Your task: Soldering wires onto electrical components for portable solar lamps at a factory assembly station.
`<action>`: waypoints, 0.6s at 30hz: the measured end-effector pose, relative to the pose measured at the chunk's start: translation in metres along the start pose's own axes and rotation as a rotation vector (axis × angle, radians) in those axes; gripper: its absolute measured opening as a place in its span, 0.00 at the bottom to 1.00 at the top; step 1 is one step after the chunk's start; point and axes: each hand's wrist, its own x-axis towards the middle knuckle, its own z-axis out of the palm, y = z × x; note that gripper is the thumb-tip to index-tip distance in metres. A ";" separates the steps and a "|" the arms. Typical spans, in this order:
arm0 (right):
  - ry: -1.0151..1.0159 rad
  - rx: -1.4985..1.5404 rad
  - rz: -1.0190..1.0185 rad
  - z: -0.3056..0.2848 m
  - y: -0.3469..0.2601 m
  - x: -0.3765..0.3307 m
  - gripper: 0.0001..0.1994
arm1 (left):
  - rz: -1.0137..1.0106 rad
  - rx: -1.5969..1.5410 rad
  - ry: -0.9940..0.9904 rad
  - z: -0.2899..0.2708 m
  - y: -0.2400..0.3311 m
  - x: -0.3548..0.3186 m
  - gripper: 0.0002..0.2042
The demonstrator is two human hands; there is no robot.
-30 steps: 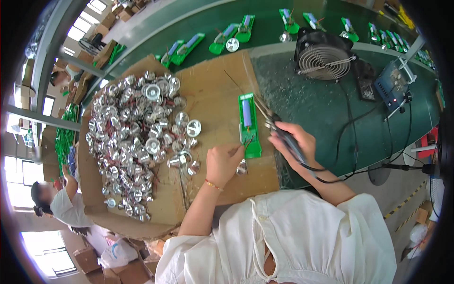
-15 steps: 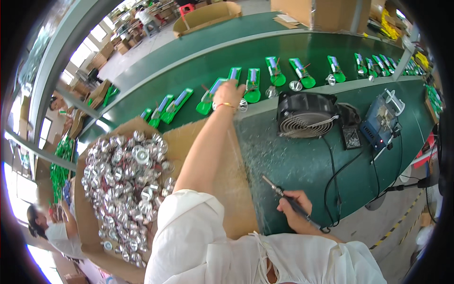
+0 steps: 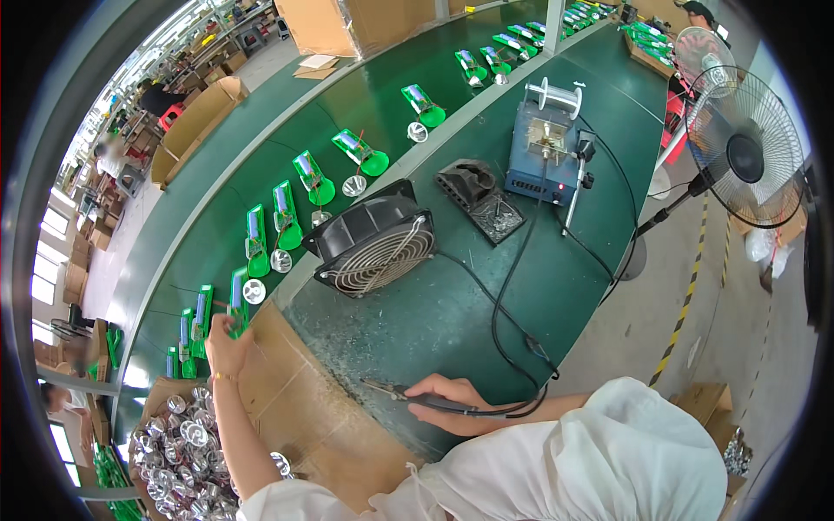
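My left hand (image 3: 228, 349) is closed on the near end of a green lamp housing (image 3: 238, 293) with a blue-and-white cell inside, at the belt's near edge. A silvery reflector cup (image 3: 254, 291) lies just right of it. My right hand (image 3: 445, 392) grips a soldering iron (image 3: 419, 399) low over the worktop, its tip pointing left, clear of any part. More green housings (image 3: 285, 213) lie in a row along the belt, several with a reflector beside them. Below my left forearm, a cardboard box holds a heap of reflectors (image 3: 178, 451).
A black box fan (image 3: 373, 243) stands mid-table. Beyond it are an iron stand (image 3: 482, 204) and a blue soldering station (image 3: 543, 156) with a solder spool (image 3: 553, 97). Black cables (image 3: 495, 304) cross the worktop. A pedestal fan (image 3: 743, 156) stands at the right. Cardboard (image 3: 287, 391) covers the near worktop.
The view has swung right, bringing the pedestal fan in. My left hand has drawn back toward me from among the belt's housings and now grips one. My right hand keeps the iron, now pointing more leftward.
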 end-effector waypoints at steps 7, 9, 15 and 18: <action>0.061 0.108 0.031 0.004 -0.005 -0.003 0.11 | -0.009 0.030 0.049 -0.018 0.053 -0.176 0.22; 0.057 0.085 0.031 0.011 0.003 -0.001 0.11 | -0.095 -0.004 -0.002 -0.017 0.073 -0.217 0.26; 0.140 0.294 0.027 0.014 0.007 -0.005 0.10 | -0.138 0.153 0.225 -0.029 0.021 -0.268 0.31; 0.190 0.203 -0.021 0.011 0.004 -0.009 0.09 | -0.088 0.374 0.117 -0.024 0.019 -0.286 0.23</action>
